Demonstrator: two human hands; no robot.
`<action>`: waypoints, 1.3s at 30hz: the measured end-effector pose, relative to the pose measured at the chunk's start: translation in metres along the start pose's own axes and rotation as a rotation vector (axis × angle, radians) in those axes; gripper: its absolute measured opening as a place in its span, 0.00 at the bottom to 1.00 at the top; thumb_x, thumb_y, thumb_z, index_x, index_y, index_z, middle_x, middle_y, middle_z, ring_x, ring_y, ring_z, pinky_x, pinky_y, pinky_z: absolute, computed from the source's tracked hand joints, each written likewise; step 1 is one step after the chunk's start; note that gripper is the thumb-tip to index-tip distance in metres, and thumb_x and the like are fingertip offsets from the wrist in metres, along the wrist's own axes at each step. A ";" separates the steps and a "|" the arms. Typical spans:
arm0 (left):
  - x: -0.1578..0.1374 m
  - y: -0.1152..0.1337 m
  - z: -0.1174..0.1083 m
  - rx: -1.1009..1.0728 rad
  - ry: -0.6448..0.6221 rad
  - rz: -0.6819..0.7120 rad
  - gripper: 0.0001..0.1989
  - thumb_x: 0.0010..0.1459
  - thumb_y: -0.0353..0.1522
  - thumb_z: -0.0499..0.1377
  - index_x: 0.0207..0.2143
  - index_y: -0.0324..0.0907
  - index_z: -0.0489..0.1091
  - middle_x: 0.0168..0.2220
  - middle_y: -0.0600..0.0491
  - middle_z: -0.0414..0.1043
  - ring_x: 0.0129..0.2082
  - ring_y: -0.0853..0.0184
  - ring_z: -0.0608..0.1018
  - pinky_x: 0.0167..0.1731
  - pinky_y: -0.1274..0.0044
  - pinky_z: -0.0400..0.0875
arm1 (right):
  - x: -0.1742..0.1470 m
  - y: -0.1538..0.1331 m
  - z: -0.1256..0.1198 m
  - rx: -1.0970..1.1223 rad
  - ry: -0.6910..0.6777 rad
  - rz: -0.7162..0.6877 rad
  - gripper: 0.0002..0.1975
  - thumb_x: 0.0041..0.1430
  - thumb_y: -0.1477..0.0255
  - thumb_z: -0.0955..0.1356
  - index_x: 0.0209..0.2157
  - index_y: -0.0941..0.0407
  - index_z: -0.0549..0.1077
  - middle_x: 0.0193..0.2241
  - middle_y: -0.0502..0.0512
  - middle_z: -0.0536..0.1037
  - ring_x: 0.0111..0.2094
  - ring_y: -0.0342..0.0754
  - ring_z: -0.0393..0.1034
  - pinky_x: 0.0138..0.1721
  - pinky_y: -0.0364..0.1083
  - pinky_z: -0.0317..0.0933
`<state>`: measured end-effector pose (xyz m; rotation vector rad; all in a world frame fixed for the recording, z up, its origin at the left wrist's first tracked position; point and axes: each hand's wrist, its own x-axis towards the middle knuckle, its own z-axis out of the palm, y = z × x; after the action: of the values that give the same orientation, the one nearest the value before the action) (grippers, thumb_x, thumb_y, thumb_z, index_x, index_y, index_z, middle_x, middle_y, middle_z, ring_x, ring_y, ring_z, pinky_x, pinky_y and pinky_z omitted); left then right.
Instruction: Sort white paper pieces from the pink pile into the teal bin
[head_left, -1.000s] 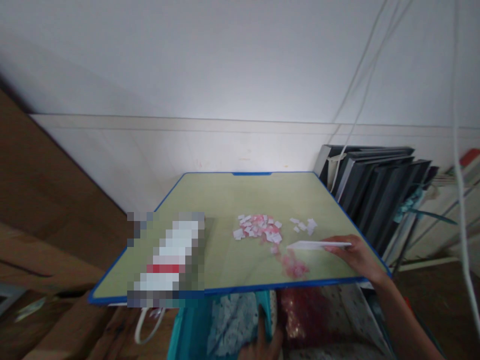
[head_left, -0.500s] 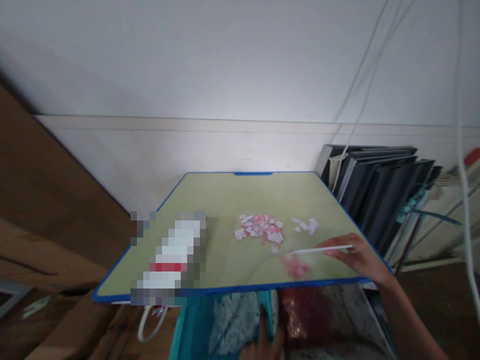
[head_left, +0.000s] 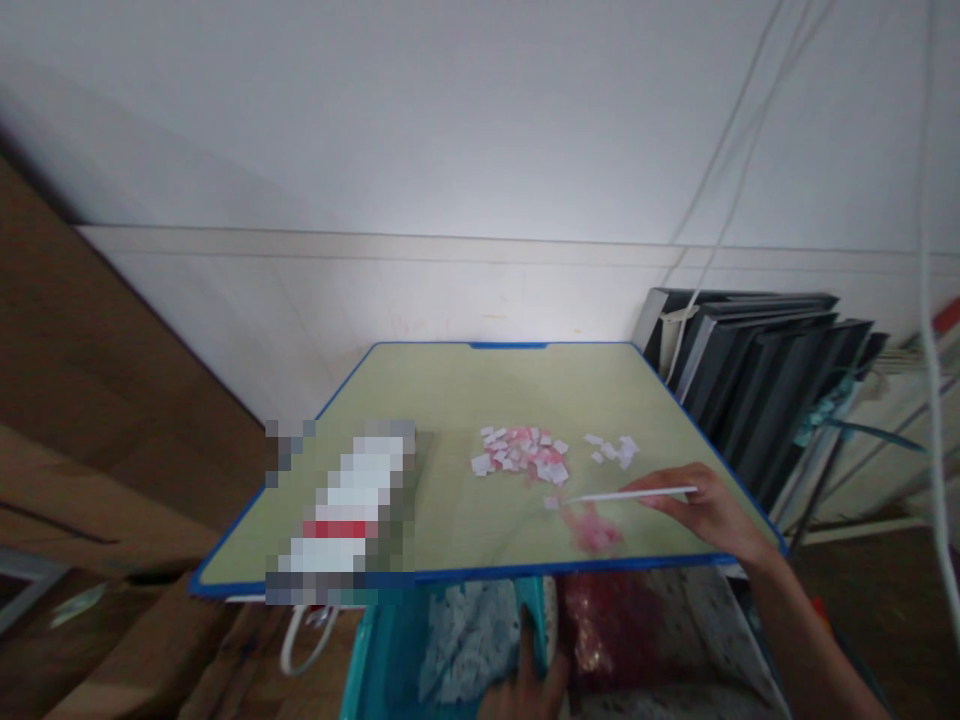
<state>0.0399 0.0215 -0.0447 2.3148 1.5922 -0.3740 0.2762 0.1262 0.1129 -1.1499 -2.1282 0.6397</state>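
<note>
My right hand (head_left: 694, 500) pinches a thin white stick (head_left: 637, 493) level over the board's right front part. The stick's left tip is near a small white scrap (head_left: 551, 503), and a soft pink clump (head_left: 592, 528) lies just below it. Farther back is a heap of white paper-like pieces mixed with pink (head_left: 519, 453). A smaller group of white pieces (head_left: 611, 449) sits to its right. Low in view, my left hand (head_left: 525, 693) grips the side of a teal bin (head_left: 360, 650), one finger stretched along its wall. White pieces fill part of this bin.
The blue-edged, pale yellow board (head_left: 480, 385) stands against the wall. On its left lies a blurred-out white object (head_left: 341, 510). A red, shiny bag-like thing (head_left: 611, 625) is below the front edge. Dark panels (head_left: 765, 360) lean at right, beside a hanging white cable (head_left: 930, 380).
My right hand and the stick have shifted slightly left, bringing the tip closer to the small white scrap. My left hand has stayed at the bin. The view has moved a little.
</note>
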 end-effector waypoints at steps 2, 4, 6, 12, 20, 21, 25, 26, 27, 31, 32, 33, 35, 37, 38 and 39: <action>-0.001 0.002 -0.001 0.024 0.005 -0.008 0.28 0.51 0.30 0.52 0.53 0.60 0.50 0.58 0.40 0.41 0.27 0.57 0.76 0.24 0.65 0.72 | 0.001 0.000 0.003 0.007 -0.029 -0.015 0.11 0.53 0.69 0.64 0.34 0.57 0.76 0.30 0.56 0.79 0.31 0.48 0.73 0.33 0.43 0.65; -0.001 0.003 -0.003 0.050 0.011 -0.017 0.28 0.52 0.30 0.52 0.54 0.60 0.49 0.58 0.38 0.43 0.27 0.57 0.76 0.23 0.66 0.72 | 0.003 0.002 0.007 0.004 -0.033 -0.013 0.11 0.54 0.69 0.64 0.34 0.57 0.76 0.30 0.56 0.79 0.31 0.48 0.73 0.33 0.43 0.65; -0.002 0.004 -0.004 0.060 0.013 -0.017 0.28 0.52 0.29 0.52 0.54 0.61 0.49 0.57 0.38 0.43 0.26 0.58 0.76 0.23 0.66 0.72 | 0.004 0.003 0.010 -0.011 0.009 0.004 0.12 0.54 0.68 0.63 0.34 0.56 0.76 0.31 0.57 0.79 0.32 0.49 0.73 0.34 0.44 0.65; 0.001 0.000 0.003 0.036 0.024 0.016 0.28 0.52 0.30 0.50 0.54 0.60 0.48 0.58 0.38 0.43 0.27 0.58 0.76 0.23 0.66 0.72 | 0.001 0.010 0.007 -0.063 0.085 0.081 0.13 0.53 0.66 0.64 0.31 0.58 0.77 0.29 0.57 0.79 0.29 0.51 0.73 0.31 0.45 0.66; 0.000 -0.001 -0.001 -0.006 0.002 0.020 0.29 0.52 0.30 0.50 0.54 0.60 0.47 0.59 0.39 0.44 0.26 0.58 0.76 0.25 0.66 0.72 | 0.002 0.009 0.014 -0.035 0.101 0.062 0.12 0.52 0.66 0.64 0.33 0.57 0.77 0.31 0.56 0.79 0.31 0.51 0.73 0.32 0.45 0.66; 0.000 0.000 -0.002 -0.004 -0.001 0.021 0.29 0.52 0.30 0.51 0.55 0.60 0.47 0.59 0.39 0.44 0.26 0.58 0.76 0.25 0.65 0.72 | 0.004 0.008 0.016 -0.023 0.082 0.053 0.12 0.53 0.67 0.64 0.33 0.56 0.76 0.31 0.56 0.79 0.31 0.50 0.73 0.33 0.45 0.66; 0.000 0.001 -0.004 0.001 -0.018 0.008 0.26 0.52 0.29 0.50 0.53 0.59 0.52 0.59 0.40 0.43 0.27 0.58 0.76 0.25 0.66 0.72 | 0.007 0.007 0.016 -0.019 0.057 0.048 0.12 0.53 0.67 0.64 0.33 0.57 0.76 0.31 0.57 0.79 0.32 0.51 0.73 0.34 0.46 0.66; 0.000 0.000 -0.004 0.003 -0.025 0.005 0.25 0.52 0.29 0.50 0.52 0.59 0.54 0.59 0.41 0.43 0.27 0.58 0.76 0.25 0.66 0.72 | 0.007 0.007 0.015 -0.023 0.051 0.054 0.13 0.53 0.66 0.64 0.32 0.58 0.77 0.31 0.57 0.79 0.32 0.51 0.73 0.34 0.46 0.66; 0.000 0.000 -0.003 0.005 -0.029 0.004 0.24 0.52 0.29 0.50 0.52 0.59 0.55 0.59 0.41 0.43 0.27 0.59 0.76 0.25 0.66 0.72 | 0.007 0.008 0.013 -0.034 0.054 0.062 0.13 0.53 0.66 0.64 0.32 0.58 0.77 0.30 0.57 0.79 0.31 0.51 0.73 0.33 0.46 0.66; 0.001 0.001 -0.001 0.030 -0.012 0.018 0.30 0.52 0.28 0.49 0.55 0.60 0.46 0.59 0.40 0.43 0.27 0.59 0.76 0.24 0.66 0.72 | 0.003 0.010 0.006 -0.103 0.119 0.089 0.14 0.53 0.66 0.63 0.32 0.59 0.77 0.30 0.58 0.79 0.29 0.52 0.73 0.30 0.47 0.67; 0.001 0.001 -0.001 0.035 -0.010 0.019 0.31 0.52 0.28 0.49 0.55 0.61 0.44 0.59 0.40 0.43 0.27 0.60 0.76 0.24 0.67 0.72 | 0.002 0.010 0.006 -0.114 0.125 0.089 0.14 0.53 0.66 0.64 0.32 0.59 0.77 0.29 0.58 0.79 0.29 0.52 0.73 0.30 0.47 0.67; 0.001 0.001 -0.001 0.040 -0.012 0.017 0.31 0.52 0.28 0.49 0.55 0.61 0.43 0.58 0.39 0.44 0.27 0.60 0.76 0.24 0.67 0.72 | 0.001 0.009 0.006 -0.119 0.127 0.085 0.14 0.53 0.65 0.64 0.32 0.59 0.77 0.29 0.58 0.79 0.29 0.52 0.73 0.30 0.46 0.67; 0.000 0.001 -0.001 0.046 -0.014 0.011 0.33 0.51 0.26 0.49 0.55 0.61 0.42 0.58 0.40 0.44 0.27 0.60 0.76 0.24 0.67 0.72 | 0.001 0.009 0.007 -0.118 0.124 0.077 0.14 0.53 0.65 0.64 0.32 0.60 0.77 0.30 0.59 0.79 0.29 0.51 0.73 0.30 0.46 0.66; 0.000 0.001 -0.003 0.039 -0.014 0.014 0.33 0.51 0.25 0.50 0.55 0.61 0.43 0.59 0.40 0.43 0.27 0.60 0.76 0.24 0.67 0.72 | 0.001 0.009 0.008 -0.116 0.121 0.074 0.14 0.53 0.65 0.64 0.32 0.60 0.77 0.30 0.59 0.79 0.29 0.51 0.73 0.31 0.46 0.66; 0.000 0.001 -0.004 0.033 -0.015 0.016 0.32 0.51 0.26 0.50 0.55 0.62 0.45 0.59 0.40 0.43 0.27 0.60 0.76 0.24 0.67 0.72 | 0.001 0.009 0.009 -0.116 0.123 0.076 0.14 0.53 0.65 0.64 0.32 0.60 0.77 0.29 0.59 0.79 0.29 0.51 0.73 0.30 0.45 0.66; 0.000 0.001 -0.005 0.027 -0.018 0.017 0.31 0.51 0.26 0.50 0.54 0.61 0.46 0.59 0.40 0.43 0.27 0.60 0.76 0.25 0.67 0.72 | 0.001 0.009 0.008 -0.116 0.127 0.080 0.14 0.53 0.65 0.64 0.32 0.60 0.77 0.29 0.58 0.79 0.28 0.51 0.73 0.30 0.45 0.66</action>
<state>0.0413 0.0225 -0.0402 2.3364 1.5676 -0.4134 0.2744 0.1305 0.1017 -1.3093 -2.0426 0.4705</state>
